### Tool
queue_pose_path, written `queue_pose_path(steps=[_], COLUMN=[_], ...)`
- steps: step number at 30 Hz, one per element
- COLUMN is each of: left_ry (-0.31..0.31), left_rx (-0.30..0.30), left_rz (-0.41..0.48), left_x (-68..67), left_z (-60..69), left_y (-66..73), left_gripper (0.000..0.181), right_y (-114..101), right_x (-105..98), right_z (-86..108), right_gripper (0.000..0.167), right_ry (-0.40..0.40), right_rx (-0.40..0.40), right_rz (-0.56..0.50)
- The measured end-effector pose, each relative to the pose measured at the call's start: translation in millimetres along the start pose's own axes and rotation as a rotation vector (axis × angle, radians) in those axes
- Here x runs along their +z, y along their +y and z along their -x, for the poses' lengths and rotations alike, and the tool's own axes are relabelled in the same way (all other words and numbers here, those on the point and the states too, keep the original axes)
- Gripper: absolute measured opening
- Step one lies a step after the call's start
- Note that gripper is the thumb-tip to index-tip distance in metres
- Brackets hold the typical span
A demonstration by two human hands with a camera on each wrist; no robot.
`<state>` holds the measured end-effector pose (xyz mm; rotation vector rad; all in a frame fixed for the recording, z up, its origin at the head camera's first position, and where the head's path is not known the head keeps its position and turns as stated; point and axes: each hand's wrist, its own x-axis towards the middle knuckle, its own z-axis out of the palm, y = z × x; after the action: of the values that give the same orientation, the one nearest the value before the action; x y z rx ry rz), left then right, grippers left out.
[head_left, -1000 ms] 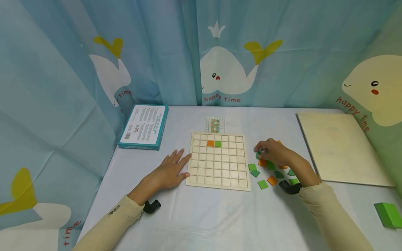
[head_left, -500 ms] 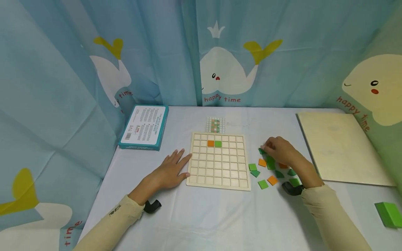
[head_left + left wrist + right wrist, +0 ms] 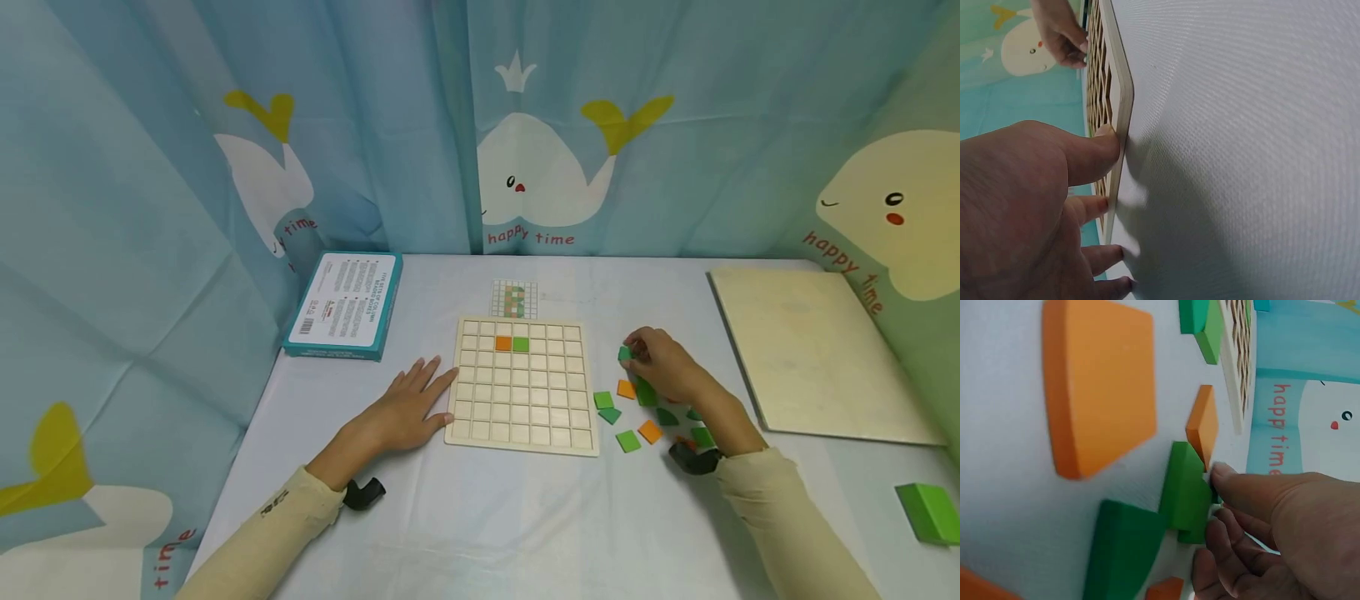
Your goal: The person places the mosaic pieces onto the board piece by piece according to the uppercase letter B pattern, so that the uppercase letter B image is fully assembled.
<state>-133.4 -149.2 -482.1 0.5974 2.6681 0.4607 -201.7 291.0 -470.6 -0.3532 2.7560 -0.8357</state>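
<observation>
My left hand (image 3: pixel 408 408) lies with fingers spread at the left edge of a wooden grid board (image 3: pixel 525 400); its thumb and a finger touch the rim in the left wrist view. Side by side in the board's second row sit an orange square tile (image 3: pixel 503 343) and a green square tile (image 3: pixel 521 344). Right of the board, my right hand (image 3: pixel 663 367) pinches a small dark green tile (image 3: pixel 625 354), its shape partly hidden by the fingers. Around that hand lie several loose tiles, including an orange tile (image 3: pixel 1104 387), a light green tile (image 3: pixel 1179 487) and a dark green tile (image 3: pixel 1122 550).
A printed pattern card (image 3: pixel 514 299) lies behind the board. At the back left is a teal and white box (image 3: pixel 343 302). A large pale panel (image 3: pixel 821 354) lies at the right, with a green block (image 3: pixel 927 514) nearer the front. Curtains border the table.
My right hand has shifted slightly right and back among the loose tiles, and more of the dark green tile shows at its fingertips. My left hand and the board stay put.
</observation>
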Motion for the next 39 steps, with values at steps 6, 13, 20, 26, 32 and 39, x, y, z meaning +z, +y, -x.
queue_pose_path(steps=[6, 13, 20, 26, 32, 39], left_ry=[0.006, 0.003, -0.003, -0.003, 0.000, -0.006], left_rx=[-0.002, -0.007, -0.002, 0.003, 0.001, -0.006], left_rz=[0.003, -0.009, -0.008, -0.010, -0.014, -0.015], left_x=[0.5, 0.0, -1.2, -1.5, 0.1, -0.3], left_z=[-0.5, -0.5, 0.4, 0.4, -0.2, 0.0], left_y=[-0.1, 0.6, 1.3, 1.3, 0.1, -0.5], left_gripper=[0.073, 0.073, 0.072, 0.072, 0.073, 0.073], right_y=[0, -7, -32, -64, -88, -101], right_x=[4, 6, 17, 37, 55, 62], right_z=[0.0, -5.0, -22.4, -36.1, -48.0, -51.3], right_gripper=[0.031, 0.030, 0.030, 0.029, 0.027, 0.029], right_ry=[0.029, 0.041, 0.023, -0.025, -0.008, 0.028], right_rx=[0.003, -0.014, -0.040, -0.093, -0.115, -0.133], right_rz=[0.011, 0.006, -0.031, -0.043, 0.050, 0.162])
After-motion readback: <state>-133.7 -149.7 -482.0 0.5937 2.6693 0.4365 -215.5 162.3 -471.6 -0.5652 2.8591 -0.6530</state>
